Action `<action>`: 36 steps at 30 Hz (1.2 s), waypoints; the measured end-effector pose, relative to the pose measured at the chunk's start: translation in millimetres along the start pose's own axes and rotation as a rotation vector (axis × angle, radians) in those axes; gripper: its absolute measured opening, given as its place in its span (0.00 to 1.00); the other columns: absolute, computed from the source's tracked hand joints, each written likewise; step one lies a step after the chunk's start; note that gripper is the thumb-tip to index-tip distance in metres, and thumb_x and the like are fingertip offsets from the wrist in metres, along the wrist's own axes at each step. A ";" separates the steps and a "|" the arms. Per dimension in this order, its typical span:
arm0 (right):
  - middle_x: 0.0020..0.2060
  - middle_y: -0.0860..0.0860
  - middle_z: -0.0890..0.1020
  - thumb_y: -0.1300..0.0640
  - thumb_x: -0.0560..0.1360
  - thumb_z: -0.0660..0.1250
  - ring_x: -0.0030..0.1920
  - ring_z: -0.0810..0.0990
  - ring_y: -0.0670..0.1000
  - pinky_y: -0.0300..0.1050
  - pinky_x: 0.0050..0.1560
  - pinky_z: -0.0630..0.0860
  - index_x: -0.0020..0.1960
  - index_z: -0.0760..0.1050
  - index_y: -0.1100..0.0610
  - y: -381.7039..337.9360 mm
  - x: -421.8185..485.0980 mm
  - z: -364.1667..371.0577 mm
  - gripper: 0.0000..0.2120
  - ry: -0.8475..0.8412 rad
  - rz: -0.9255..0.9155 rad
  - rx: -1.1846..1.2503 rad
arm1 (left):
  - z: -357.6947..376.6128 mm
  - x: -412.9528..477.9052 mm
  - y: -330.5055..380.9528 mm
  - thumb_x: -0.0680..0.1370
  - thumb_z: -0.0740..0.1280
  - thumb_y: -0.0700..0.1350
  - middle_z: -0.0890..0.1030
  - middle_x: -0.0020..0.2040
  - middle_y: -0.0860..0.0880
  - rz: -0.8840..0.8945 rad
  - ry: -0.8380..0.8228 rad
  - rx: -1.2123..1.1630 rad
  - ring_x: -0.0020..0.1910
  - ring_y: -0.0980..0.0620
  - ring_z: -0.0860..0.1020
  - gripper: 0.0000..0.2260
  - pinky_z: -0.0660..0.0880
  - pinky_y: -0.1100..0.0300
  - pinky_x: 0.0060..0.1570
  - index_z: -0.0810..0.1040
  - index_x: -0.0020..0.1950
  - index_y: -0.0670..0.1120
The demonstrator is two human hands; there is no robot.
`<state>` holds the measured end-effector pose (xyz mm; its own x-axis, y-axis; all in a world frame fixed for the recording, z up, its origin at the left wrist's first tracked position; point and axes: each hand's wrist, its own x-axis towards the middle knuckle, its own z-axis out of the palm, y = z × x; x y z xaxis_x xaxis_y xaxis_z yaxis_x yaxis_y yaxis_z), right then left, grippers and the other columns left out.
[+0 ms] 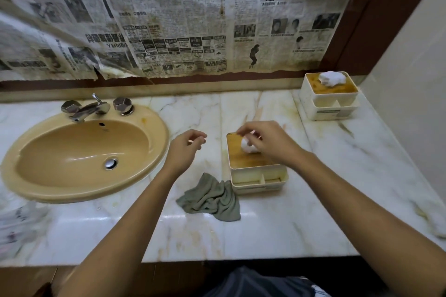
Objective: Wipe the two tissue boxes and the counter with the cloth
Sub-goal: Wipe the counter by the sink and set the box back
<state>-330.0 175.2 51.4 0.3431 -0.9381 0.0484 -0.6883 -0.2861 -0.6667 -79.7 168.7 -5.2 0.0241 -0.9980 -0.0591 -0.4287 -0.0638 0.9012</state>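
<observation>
One tissue (248, 149) in my grip

I see my right hand (268, 146) over the near tissue box (251, 164), its fingers curled onto the white tissue poking from the lid. My left hand (185, 149) hovers just left of that box, fingers loosely curled, holding nothing. The green cloth (212, 198) lies crumpled on the marble table (277, 229), touching the box's front left corner. The far tissue box (328, 101) stands behind and right of it.

Two tissue boxes (241, 159) (330, 108), two tissues (248, 149) (331, 78), one cloth (212, 198), one sink (72, 152), two tap knobs (70, 106) (123, 104), two hands (185, 149) (268, 142)
</observation>
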 end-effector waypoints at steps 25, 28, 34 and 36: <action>0.52 0.46 0.83 0.53 0.79 0.60 0.53 0.80 0.50 0.52 0.59 0.78 0.60 0.81 0.51 77.3 -24.3 30.5 0.14 0.338 0.684 0.563 | 56.8 -4.2 19.1 0.80 0.61 0.43 0.85 0.54 0.49 -0.361 -0.016 -0.326 0.55 0.51 0.81 0.12 0.74 0.57 0.54 0.83 0.55 0.48; 0.51 0.45 0.83 0.52 0.78 0.59 0.54 0.81 0.50 0.53 0.59 0.78 0.57 0.81 0.50 66.8 5.2 27.8 0.14 0.315 0.677 0.594 | 38.0 17.3 25.9 0.81 0.61 0.45 0.84 0.51 0.47 -0.372 0.008 -0.388 0.51 0.50 0.82 0.11 0.73 0.57 0.53 0.83 0.55 0.46; 0.45 0.48 0.84 0.52 0.74 0.60 0.49 0.82 0.54 0.54 0.57 0.77 0.45 0.81 0.54 29.2 95.1 21.3 0.11 0.262 0.618 0.649 | -22.8 91.8 29.4 0.80 0.62 0.44 0.82 0.44 0.49 -0.345 0.077 -0.403 0.42 0.54 0.80 0.09 0.72 0.60 0.49 0.83 0.48 0.48; 0.42 0.48 0.82 0.55 0.76 0.60 0.45 0.81 0.53 0.50 0.51 0.76 0.44 0.80 0.56 18.2 125.7 27.0 0.11 0.223 0.618 0.698 | -44.2 116.8 19.9 0.81 0.60 0.44 0.82 0.45 0.49 -0.347 0.074 -0.383 0.40 0.55 0.79 0.11 0.71 0.62 0.46 0.83 0.51 0.47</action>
<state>-282.1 57.3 25.2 -0.1323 -0.9205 -0.3677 -0.1461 0.3850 -0.9113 -45.5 50.6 24.8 0.1756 -0.9147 -0.3640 -0.0235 -0.3735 0.9273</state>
